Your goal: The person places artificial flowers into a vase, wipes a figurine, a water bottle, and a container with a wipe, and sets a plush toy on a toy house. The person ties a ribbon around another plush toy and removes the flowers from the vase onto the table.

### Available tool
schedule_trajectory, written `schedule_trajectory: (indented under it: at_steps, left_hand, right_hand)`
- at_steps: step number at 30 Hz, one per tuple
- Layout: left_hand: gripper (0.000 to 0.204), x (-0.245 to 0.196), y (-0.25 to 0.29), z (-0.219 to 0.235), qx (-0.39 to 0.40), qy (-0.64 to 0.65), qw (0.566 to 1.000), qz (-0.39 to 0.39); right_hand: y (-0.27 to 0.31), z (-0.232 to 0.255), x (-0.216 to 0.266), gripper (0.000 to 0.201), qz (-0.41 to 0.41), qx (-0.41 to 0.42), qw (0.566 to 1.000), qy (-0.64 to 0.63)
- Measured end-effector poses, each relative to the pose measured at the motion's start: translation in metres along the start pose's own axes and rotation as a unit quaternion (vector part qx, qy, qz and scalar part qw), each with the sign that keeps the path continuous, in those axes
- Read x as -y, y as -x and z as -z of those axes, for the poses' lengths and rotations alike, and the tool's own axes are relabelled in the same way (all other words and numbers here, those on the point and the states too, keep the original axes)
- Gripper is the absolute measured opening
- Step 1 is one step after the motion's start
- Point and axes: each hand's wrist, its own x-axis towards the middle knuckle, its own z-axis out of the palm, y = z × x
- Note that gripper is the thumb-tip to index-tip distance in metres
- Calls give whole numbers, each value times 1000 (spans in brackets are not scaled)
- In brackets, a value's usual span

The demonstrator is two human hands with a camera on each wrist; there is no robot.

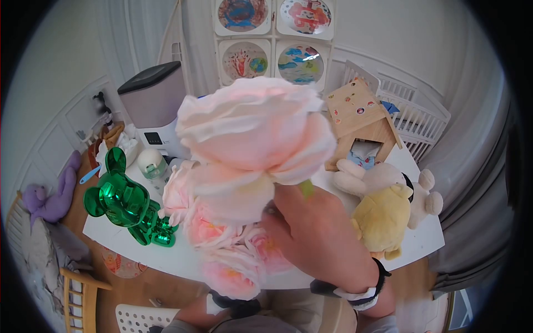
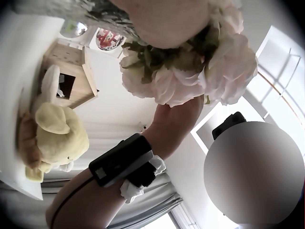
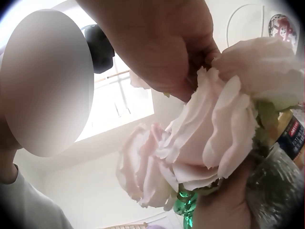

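My right hand [image 1: 319,230] is raised in the head view, with thumb and fingers pinching a large pale pink rose [image 1: 250,130] just below its bloom. Several more pink roses [image 1: 230,272] cluster lower down, and in the left wrist view the bunch of blooms [image 2: 178,86] shows dark green leaves. A clear ridged glass vase [image 3: 276,191] stands under the blooms in the right wrist view. Around it my left hand [image 3: 221,210] grips; in the head view that hand is hidden behind the flowers, and only its forearm shows.
On the white table [image 1: 183,258], a shiny green bear figure [image 1: 130,202] and a lidded bottle [image 1: 152,164] stand left. Behind them is a grey-lidded appliance [image 1: 155,102]. A yellow plush toy [image 1: 383,219], a pale plush [image 1: 369,177] and a wooden house [image 1: 358,119] occupy the right.
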Motion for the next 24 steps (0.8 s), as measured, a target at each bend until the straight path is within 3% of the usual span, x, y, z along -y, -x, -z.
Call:
schedule_trajectory:
  at_steps: [6,9,13,16,18,19,21,22,24]
  left_hand:
    - [43,-6,-3,-2,3,10,1000,-7]
    - [43,-10,-2,-7,6,17,1000,-8]
    - [42,-13,-5,-7,11,23,1000,-14]
    - [42,-15,-5,-7,14,25,999,-16]
    - [42,-17,-5,-8,18,28,999,-17]
    - [42,-18,-4,-9,21,30,999,-18]
    - [42,-20,-4,-10,24,34,999,-19]
    - [42,-20,-4,-10,24,36,999,-19]
    - [42,-22,-3,-10,26,39,999,-18]
  right_hand:
    - [-2,8,5,17,-83,47,989,-112]
    - [-4,7,5,19,-45,0,990,-132]
    - [-5,8,5,22,-69,50,987,-134]
    - [0,-3,-7,24,-7,31,998,-61]
    - [0,-1,-7,24,-46,111,993,-10]
    - [-3,4,-4,24,-47,111,993,-10]
    - [-13,21,7,27,-175,142,972,-62]
    - [-15,24,10,27,-174,143,972,-62]
    - [-18,26,13,42,-260,7,955,-146]
